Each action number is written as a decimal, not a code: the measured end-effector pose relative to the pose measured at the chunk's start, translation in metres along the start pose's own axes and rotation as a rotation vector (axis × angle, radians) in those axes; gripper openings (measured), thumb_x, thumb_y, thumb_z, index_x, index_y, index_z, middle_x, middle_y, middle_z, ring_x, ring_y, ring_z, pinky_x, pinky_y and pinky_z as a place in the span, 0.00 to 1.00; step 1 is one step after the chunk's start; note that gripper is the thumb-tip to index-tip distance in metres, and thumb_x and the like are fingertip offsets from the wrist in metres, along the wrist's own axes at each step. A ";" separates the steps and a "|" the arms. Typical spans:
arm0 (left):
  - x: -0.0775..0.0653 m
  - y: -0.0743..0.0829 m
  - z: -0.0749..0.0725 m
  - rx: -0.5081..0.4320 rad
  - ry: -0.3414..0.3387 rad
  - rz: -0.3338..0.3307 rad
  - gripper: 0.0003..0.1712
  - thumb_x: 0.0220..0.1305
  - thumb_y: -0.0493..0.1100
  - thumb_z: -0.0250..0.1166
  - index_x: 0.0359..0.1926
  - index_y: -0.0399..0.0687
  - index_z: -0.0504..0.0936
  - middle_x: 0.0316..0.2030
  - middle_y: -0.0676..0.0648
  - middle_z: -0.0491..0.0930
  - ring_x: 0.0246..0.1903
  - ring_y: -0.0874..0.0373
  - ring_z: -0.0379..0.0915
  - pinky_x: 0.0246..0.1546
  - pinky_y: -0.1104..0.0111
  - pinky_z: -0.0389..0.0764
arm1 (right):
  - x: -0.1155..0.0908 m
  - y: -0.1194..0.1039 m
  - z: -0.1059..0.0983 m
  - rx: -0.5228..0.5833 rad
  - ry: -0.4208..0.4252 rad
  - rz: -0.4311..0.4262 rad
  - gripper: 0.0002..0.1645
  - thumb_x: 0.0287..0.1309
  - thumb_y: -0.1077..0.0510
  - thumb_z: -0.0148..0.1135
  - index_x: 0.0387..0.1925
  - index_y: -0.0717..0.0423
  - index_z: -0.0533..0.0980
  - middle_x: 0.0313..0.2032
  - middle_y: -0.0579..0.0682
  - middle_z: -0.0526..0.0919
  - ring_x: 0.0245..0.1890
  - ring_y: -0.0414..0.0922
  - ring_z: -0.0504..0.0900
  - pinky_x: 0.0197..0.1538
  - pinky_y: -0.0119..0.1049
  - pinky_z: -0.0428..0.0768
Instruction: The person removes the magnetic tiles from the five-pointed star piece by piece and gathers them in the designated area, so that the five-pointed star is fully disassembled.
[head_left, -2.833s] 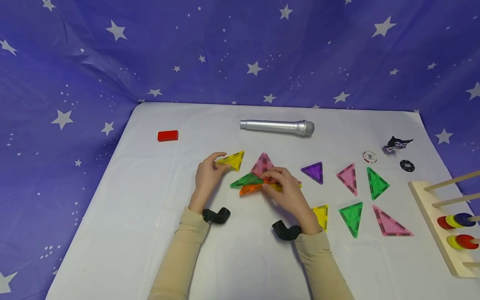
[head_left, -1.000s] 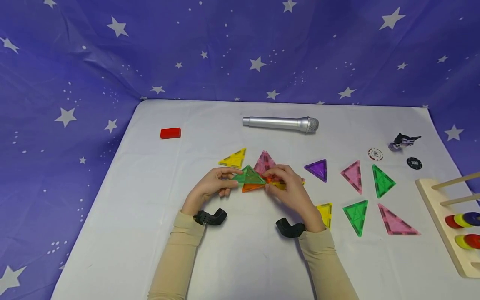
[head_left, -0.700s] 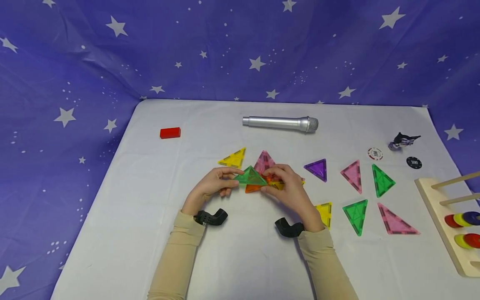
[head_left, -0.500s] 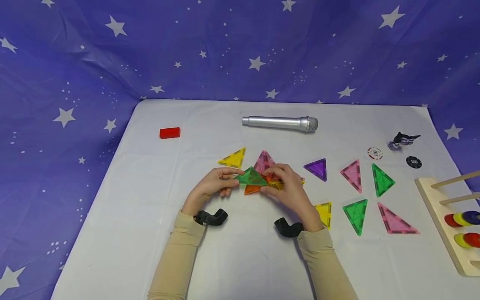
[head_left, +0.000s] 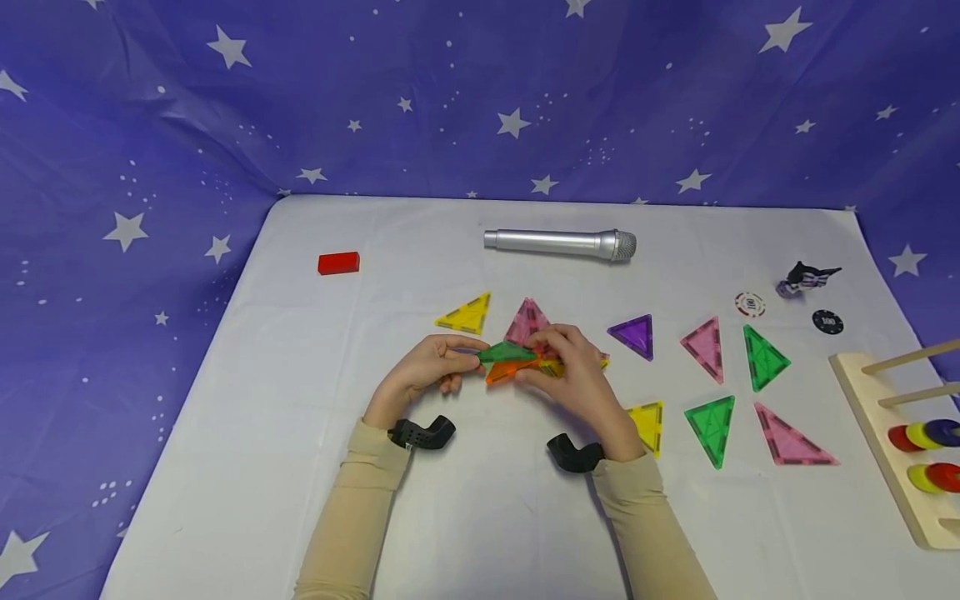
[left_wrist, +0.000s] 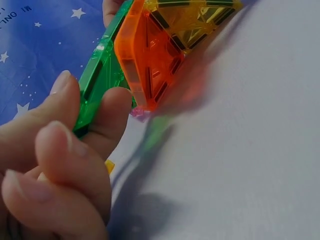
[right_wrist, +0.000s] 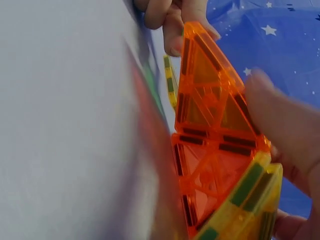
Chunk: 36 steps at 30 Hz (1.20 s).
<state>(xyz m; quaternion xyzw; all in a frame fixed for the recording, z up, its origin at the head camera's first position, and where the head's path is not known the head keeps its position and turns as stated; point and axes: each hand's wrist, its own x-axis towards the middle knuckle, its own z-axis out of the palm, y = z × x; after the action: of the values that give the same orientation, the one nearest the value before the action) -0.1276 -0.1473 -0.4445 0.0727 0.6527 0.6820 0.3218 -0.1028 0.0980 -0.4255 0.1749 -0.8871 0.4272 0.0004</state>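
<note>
I see the green triangular tile (head_left: 504,353), pinched mid-scene by the left hand (head_left: 431,365), now tilted to look narrower; the right hand (head_left: 576,368) grips the orange triangular tile (head_left: 507,371) just nearer, their fit seemingly mid-adjustment

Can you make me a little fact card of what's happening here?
Left grip: pinches a see-through green plastic triangle tile
Right grip: holds a joined cluster of colourful see-through plastic tiles
Loose, right of cluster: see-through purple plastic triangle tile
Far side: silver microphone
Left side: red rectangular block
Right edge: pale wooden ring stand
</note>
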 end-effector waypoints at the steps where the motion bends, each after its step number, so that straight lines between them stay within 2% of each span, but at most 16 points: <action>1: 0.000 0.000 0.000 0.000 -0.001 -0.003 0.20 0.62 0.36 0.57 0.55 0.34 0.71 0.30 0.41 0.82 0.09 0.62 0.67 0.10 0.74 0.67 | 0.000 0.000 0.000 -0.002 0.006 -0.001 0.23 0.43 0.50 0.71 0.42 0.52 0.75 0.50 0.56 0.70 0.50 0.55 0.67 0.51 0.54 0.55; 5: 0.000 0.000 0.000 -0.006 -0.001 -0.019 0.20 0.62 0.35 0.58 0.55 0.34 0.71 0.31 0.40 0.82 0.09 0.62 0.67 0.10 0.74 0.66 | 0.001 -0.001 0.002 0.002 0.020 0.008 0.21 0.44 0.51 0.71 0.41 0.52 0.75 0.50 0.56 0.70 0.50 0.56 0.68 0.51 0.54 0.55; 14: 0.000 0.000 -0.003 -0.012 -0.001 -0.012 0.19 0.62 0.34 0.57 0.55 0.33 0.72 0.35 0.36 0.81 0.10 0.61 0.69 0.12 0.73 0.71 | -0.001 -0.001 -0.002 0.039 -0.027 0.062 0.21 0.45 0.54 0.70 0.42 0.50 0.74 0.52 0.55 0.67 0.53 0.56 0.64 0.55 0.56 0.52; 29: -0.004 0.000 -0.009 -0.002 0.003 -0.015 0.22 0.61 0.35 0.59 0.56 0.33 0.71 0.37 0.36 0.80 0.10 0.60 0.69 0.12 0.74 0.71 | 0.000 0.001 0.001 0.030 -0.011 0.023 0.21 0.43 0.56 0.71 0.41 0.50 0.74 0.51 0.56 0.68 0.53 0.56 0.65 0.52 0.55 0.51; 33: -0.008 0.000 -0.016 -0.007 0.053 -0.002 0.22 0.59 0.35 0.61 0.55 0.33 0.72 0.27 0.40 0.82 0.10 0.61 0.68 0.13 0.74 0.70 | -0.001 0.001 0.002 0.022 -0.011 0.031 0.21 0.44 0.59 0.68 0.42 0.49 0.73 0.52 0.56 0.67 0.53 0.56 0.63 0.52 0.54 0.51; 36: -0.012 0.002 -0.021 -0.029 0.100 0.004 0.23 0.58 0.35 0.62 0.55 0.33 0.72 0.17 0.43 0.79 0.11 0.60 0.68 0.13 0.74 0.69 | -0.001 0.001 0.001 0.015 -0.005 0.034 0.20 0.45 0.60 0.67 0.43 0.49 0.73 0.52 0.56 0.66 0.54 0.56 0.63 0.52 0.54 0.52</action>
<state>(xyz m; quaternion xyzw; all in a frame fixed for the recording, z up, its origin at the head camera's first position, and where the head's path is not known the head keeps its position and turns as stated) -0.1293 -0.1713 -0.4418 0.0350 0.6579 0.6947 0.2885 -0.1019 0.0982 -0.4272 0.1608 -0.8868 0.4332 -0.0102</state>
